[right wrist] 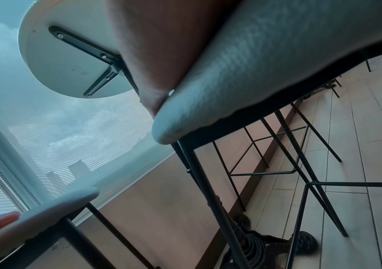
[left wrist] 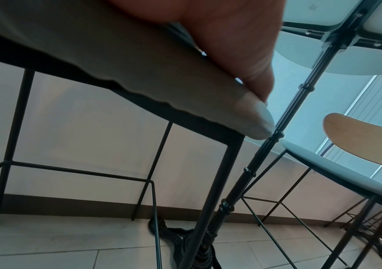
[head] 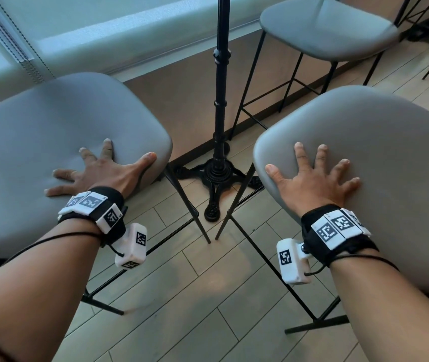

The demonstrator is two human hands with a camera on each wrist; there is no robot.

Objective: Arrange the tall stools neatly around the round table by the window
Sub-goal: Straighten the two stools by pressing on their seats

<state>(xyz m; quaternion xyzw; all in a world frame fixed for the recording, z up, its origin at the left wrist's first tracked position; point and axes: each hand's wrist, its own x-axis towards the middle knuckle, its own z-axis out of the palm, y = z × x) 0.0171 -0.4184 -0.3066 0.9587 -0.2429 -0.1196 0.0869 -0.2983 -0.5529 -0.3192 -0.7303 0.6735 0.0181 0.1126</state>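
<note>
Two bare forearms, each strapped with a black wristband carrying white coded marker blocks, reach forward from the bottom of the head view. The left hand (head: 95,169) lies flat with fingers spread on the near corner of a grey padded tall stool with thin black metal legs (head: 51,142), thumb out along the seat's inner edge. The right hand (head: 312,176) rests the same way, fingers splayed and straight, on a second grey padded stool (head: 380,163). Neither hand curls round anything; both press palm-down.

The two stools stand either side of the black ribbed metal table column (head: 221,82), whose ornate cast-iron foot (head: 214,178) sits on the pale plank floor (head: 195,296) just in front of the brown wall below the window. A third grey stool (head: 325,24) stands beyond the column, near the wall.

The step in hand looks like sliding both seats inward together. Done well, that likely means pushing low and evenly so the slender legs glide rather than tip, keeping the inner legs off the spreading foot, and stopping with matching gaps either side of the column.

The round white tabletop (right wrist: 70,60) appears only from beneath in the wrist views; the head view cuts it off, so how far the seats tuck under it is hard to judge. The outer stool legs and the left stool's far side fall outside the frame.
</note>
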